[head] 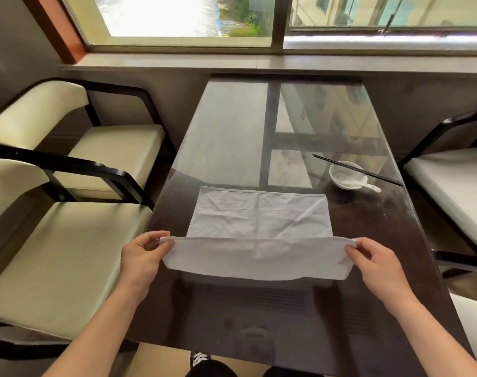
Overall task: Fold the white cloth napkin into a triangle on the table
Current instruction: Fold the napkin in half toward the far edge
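Observation:
A white cloth napkin (259, 213) lies creased on the dark glass-topped table (231, 308), its far half flat on the surface. The near edge is lifted off the table and curled over toward the far side. My left hand (142, 257) pinches the napkin's near left corner between thumb and fingers. My right hand (376, 263) pinches the near right corner the same way. The raised edge stretches straight between the two hands, a little above the table.
A white bowl (346, 175) with a white spoon in it stands at the right, with black chopsticks (368, 171) laid across its rim. Cream padded chairs (68, 240) flank the table on the left, another seat (455, 191) on the right. A window sill runs behind.

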Demonstrator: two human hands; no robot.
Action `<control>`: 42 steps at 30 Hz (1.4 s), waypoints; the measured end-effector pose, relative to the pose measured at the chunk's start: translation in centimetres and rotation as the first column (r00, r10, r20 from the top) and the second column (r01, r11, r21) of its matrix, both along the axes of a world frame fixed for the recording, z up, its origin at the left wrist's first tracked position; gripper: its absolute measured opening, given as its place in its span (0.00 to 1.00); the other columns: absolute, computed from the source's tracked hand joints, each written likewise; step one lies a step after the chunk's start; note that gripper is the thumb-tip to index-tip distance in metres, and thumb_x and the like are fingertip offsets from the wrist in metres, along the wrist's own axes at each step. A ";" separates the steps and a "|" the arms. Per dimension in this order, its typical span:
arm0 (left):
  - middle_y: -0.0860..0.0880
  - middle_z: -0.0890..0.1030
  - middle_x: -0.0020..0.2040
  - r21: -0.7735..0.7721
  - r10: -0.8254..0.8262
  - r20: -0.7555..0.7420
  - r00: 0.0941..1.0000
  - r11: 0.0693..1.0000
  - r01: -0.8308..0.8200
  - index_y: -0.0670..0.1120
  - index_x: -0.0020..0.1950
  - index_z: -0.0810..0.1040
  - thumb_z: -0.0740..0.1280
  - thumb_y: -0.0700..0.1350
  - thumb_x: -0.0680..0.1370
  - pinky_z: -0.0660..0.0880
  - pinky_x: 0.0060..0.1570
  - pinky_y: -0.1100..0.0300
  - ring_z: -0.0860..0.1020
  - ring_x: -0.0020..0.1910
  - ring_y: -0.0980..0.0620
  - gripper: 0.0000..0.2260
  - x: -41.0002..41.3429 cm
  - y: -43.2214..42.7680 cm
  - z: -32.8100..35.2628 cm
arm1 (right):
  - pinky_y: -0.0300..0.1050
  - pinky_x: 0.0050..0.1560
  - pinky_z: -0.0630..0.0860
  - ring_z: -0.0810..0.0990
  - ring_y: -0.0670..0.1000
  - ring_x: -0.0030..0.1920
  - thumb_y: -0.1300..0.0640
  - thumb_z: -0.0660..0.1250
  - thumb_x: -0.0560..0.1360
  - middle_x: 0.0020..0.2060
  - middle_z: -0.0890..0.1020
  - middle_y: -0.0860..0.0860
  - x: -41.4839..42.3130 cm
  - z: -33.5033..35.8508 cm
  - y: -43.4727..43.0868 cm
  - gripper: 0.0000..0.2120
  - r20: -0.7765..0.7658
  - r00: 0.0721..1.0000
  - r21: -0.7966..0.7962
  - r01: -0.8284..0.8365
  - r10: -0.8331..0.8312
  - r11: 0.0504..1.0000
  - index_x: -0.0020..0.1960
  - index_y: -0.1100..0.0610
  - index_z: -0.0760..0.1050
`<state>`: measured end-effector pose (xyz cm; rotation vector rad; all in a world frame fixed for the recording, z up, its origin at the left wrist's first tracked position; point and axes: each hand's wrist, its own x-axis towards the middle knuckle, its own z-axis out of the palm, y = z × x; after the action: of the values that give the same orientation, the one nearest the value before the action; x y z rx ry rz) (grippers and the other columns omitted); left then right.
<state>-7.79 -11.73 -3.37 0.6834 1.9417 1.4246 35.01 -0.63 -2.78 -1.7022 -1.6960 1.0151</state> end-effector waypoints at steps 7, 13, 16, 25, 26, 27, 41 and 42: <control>0.48 0.85 0.42 -0.008 0.000 -0.044 0.999 1.000 0.000 0.43 0.46 0.84 0.75 0.38 0.74 0.78 0.42 0.64 0.81 0.37 0.61 0.03 -0.2 4.4 0.2 | 0.60 0.52 0.79 0.82 0.51 0.45 0.54 0.68 0.78 0.40 0.85 0.47 -1.6 0.1 4.2 0.06 -0.014 0.999 -0.021 0.035 -0.035 0.999 0.43 0.48 0.80; 0.48 0.84 0.42 -0.030 -0.024 -0.083 0.996 0.999 0.022 0.45 0.46 0.84 0.75 0.40 0.75 0.77 0.41 0.60 0.81 0.40 0.54 0.02 -1.1 9.6 -0.4 | 0.58 0.49 0.78 0.81 0.55 0.44 0.54 0.68 0.79 0.41 0.83 0.51 -2.9 -1.1 8.7 0.06 -0.041 0.995 -0.079 0.083 -0.086 0.993 0.43 0.50 0.80; 0.48 0.84 0.41 -0.042 -0.019 -0.076 0.997 0.999 0.016 0.46 0.44 0.84 0.75 0.40 0.74 0.77 0.42 0.58 0.81 0.40 0.53 0.02 -1.4 12.7 -1.0 | 0.50 0.44 0.73 0.77 0.53 0.42 0.56 0.66 0.79 0.40 0.81 0.52 -3.8 -1.8 11.2 0.06 -0.050 0.990 -0.095 0.124 -0.129 0.988 0.44 0.53 0.79; 0.48 0.85 0.42 -0.170 -0.049 -0.113 0.992 0.985 0.029 0.48 0.43 0.85 0.76 0.44 0.73 0.81 0.46 0.53 0.83 0.44 0.48 0.01 -2.7 20.2 -4.4 | 0.50 0.44 0.70 0.77 0.57 0.46 0.55 0.64 0.79 0.42 0.80 0.53 -5.5 -5.5 17.2 0.07 0.103 0.978 -0.137 0.193 -0.180 0.972 0.46 0.58 0.77; 0.48 0.85 0.41 -0.184 -0.051 -0.122 0.991 0.983 0.027 0.49 0.42 0.85 0.76 0.44 0.73 0.81 0.45 0.53 0.83 0.44 0.48 0.02 -2.7 20.6 -4.8 | 0.50 0.43 0.69 0.77 0.57 0.45 0.55 0.64 0.80 0.41 0.80 0.53 -5.6 -5.9 17.5 0.08 0.131 0.976 -0.143 0.193 -0.174 0.971 0.45 0.58 0.76; 0.49 0.85 0.41 -0.198 -0.053 -0.131 0.990 0.980 0.026 0.49 0.42 0.85 0.76 0.44 0.73 0.81 0.45 0.53 0.83 0.44 0.48 0.02 -2.8 21.0 -5.2 | 0.50 0.43 0.70 0.77 0.57 0.45 0.54 0.64 0.80 0.41 0.80 0.53 -5.7 -6.2 17.8 0.08 0.157 0.973 -0.148 0.192 -0.169 0.970 0.45 0.58 0.76; 0.50 0.84 0.42 -0.318 -0.059 -0.243 0.968 0.948 -0.022 0.46 0.46 0.85 0.74 0.46 0.75 0.79 0.49 0.53 0.81 0.45 0.49 0.04 -2.5 23.7 -7.2 | 0.48 0.43 0.70 0.77 0.57 0.45 0.51 0.65 0.79 0.42 0.81 0.53 -6.0 -8.4 19.8 0.09 0.374 0.912 -0.148 0.234 -0.165 0.961 0.45 0.55 0.78; 0.49 0.83 0.42 -0.335 -0.059 -0.261 0.964 0.942 -0.033 0.46 0.46 0.85 0.74 0.46 0.75 0.78 0.49 0.54 0.81 0.45 0.49 0.04 -2.5 23.9 -7.3 | 0.48 0.43 0.70 0.77 0.57 0.45 0.51 0.65 0.79 0.42 0.81 0.53 -6.1 -8.5 19.9 0.09 0.380 0.911 -0.148 0.235 -0.164 0.961 0.46 0.55 0.78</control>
<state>-10.31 12.15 -10.72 0.7529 2.3133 0.9908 28.93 19.29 -11.30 -2.2556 -1.6334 0.8236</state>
